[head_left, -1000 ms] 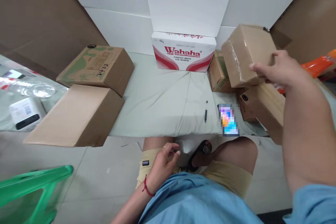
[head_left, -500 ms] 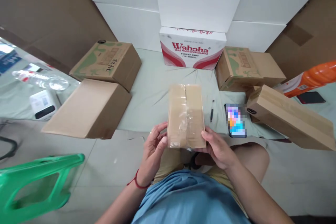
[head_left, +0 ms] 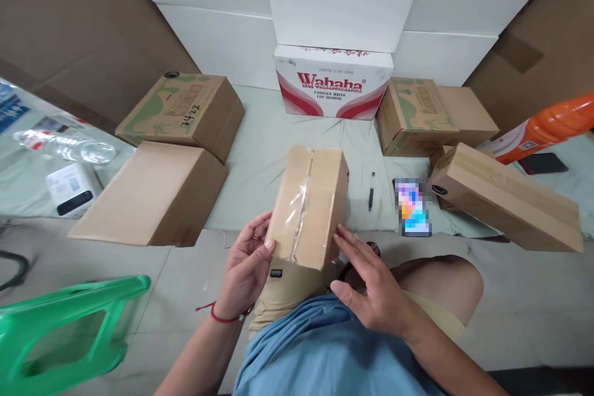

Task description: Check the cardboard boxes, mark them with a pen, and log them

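Note:
A small brown cardboard box (head_left: 304, 207) with clear tape along its top seam is held over the table's near edge, tilted so its right side shows. My left hand (head_left: 248, 260) holds its lower left side, thumb on the top face. At the box's lower right, my right hand (head_left: 371, 284) has its thumb apart from its fingers, with the fingertips at the side of the box. A black pen (head_left: 371, 192) and a phone with a blurred screen (head_left: 413, 207) lie to the right on the green cloth (head_left: 260, 117).
A Wahaha carton (head_left: 331, 83) stands at the back. Brown boxes flank the cloth on the left (head_left: 153, 192) and right (head_left: 505, 198). An orange bottle (head_left: 547, 127) is far right, a clear bottle (head_left: 65, 145) far left. A green stool (head_left: 106, 322) stands lower left.
The box has turned and tilted, showing its right side, and shifted slightly left with my left hand. My right hand has loosened its hold, its thumb coming off the box.

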`<state>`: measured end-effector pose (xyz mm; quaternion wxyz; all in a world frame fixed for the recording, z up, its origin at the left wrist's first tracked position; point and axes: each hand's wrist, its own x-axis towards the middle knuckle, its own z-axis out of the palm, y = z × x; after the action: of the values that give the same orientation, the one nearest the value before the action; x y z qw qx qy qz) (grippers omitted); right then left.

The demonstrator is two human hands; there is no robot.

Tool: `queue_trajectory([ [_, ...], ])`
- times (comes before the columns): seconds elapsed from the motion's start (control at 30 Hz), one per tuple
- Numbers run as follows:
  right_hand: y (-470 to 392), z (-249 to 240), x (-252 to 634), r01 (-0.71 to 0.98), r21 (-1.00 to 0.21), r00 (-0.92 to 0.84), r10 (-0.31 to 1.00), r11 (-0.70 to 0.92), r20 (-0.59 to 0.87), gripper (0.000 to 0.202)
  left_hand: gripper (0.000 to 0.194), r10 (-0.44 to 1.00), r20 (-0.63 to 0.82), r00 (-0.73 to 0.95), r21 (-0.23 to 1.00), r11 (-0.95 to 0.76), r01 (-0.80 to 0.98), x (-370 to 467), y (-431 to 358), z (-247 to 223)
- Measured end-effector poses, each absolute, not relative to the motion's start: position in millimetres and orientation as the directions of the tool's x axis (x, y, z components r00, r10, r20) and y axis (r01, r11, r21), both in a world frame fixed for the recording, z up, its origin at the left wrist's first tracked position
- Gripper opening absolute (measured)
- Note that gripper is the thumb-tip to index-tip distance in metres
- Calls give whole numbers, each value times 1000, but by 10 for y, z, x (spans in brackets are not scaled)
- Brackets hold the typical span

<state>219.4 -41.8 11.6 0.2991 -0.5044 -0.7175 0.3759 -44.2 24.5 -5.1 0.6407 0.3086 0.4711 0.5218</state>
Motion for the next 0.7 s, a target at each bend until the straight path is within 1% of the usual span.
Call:
queue_trajectory([
  [0.1,-398,109,2074,575,-722,-379,907,386,183,80,63,939,-343,-8,855,309,-417,-541,244,-9],
  [0.13,-383,101,2032,585,-693,-401,892,423,206,80,62,930,-367,-10,856,333,-396,-585,234,-4],
  [0.2,-354,85,1945,589,-655,-464,862,474,206,78,59,919,-395,-21,883,373,-285,-690,212,-8],
  [0.23,-347,79,1904,585,-644,-502,844,493,190,75,61,916,-399,-34,899,383,-214,-746,203,-13],
  [0.3,-350,65,1836,553,-643,-579,799,530,160,66,75,916,-397,-56,916,390,-95,-851,200,-22],
  [0.37,-371,37,1801,487,-678,-619,765,550,176,56,91,916,-394,-71,919,393,-29,-932,228,-22],
  [0.4,-383,12,1800,454,-708,-606,770,540,199,52,94,917,-392,-73,920,393,-6,-958,253,-20],
  [0.43,-392,-22,1810,430,-746,-561,798,508,220,49,93,918,-390,-74,920,392,11,-973,284,-19],
  [0.47,-396,-67,1830,416,-792,-484,846,448,224,47,88,918,-389,-79,920,391,7,-977,318,-23],
  [0.5,-394,-119,1855,399,-844,-385,901,359,201,48,80,914,-395,-94,918,394,-32,-969,352,-32],
  [0.57,-376,-236,1910,315,-938,-208,975,147,83,54,63,891,-437,-121,893,414,-176,-926,408,-75],
  [0.6,-363,-292,1933,256,-965,-174,985,57,12,59,58,875,-467,-127,870,428,-246,-894,423,-105],
  [0.63,-351,-340,1949,205,-979,-181,983,-2,-40,64,54,859,-498,-123,845,447,-294,-860,429,-139],
  [0.7,-338,-400,1960,180,-983,-254,965,-20,-66,75,53,835,-543,-87,809,492,-322,-793,413,-199],
])
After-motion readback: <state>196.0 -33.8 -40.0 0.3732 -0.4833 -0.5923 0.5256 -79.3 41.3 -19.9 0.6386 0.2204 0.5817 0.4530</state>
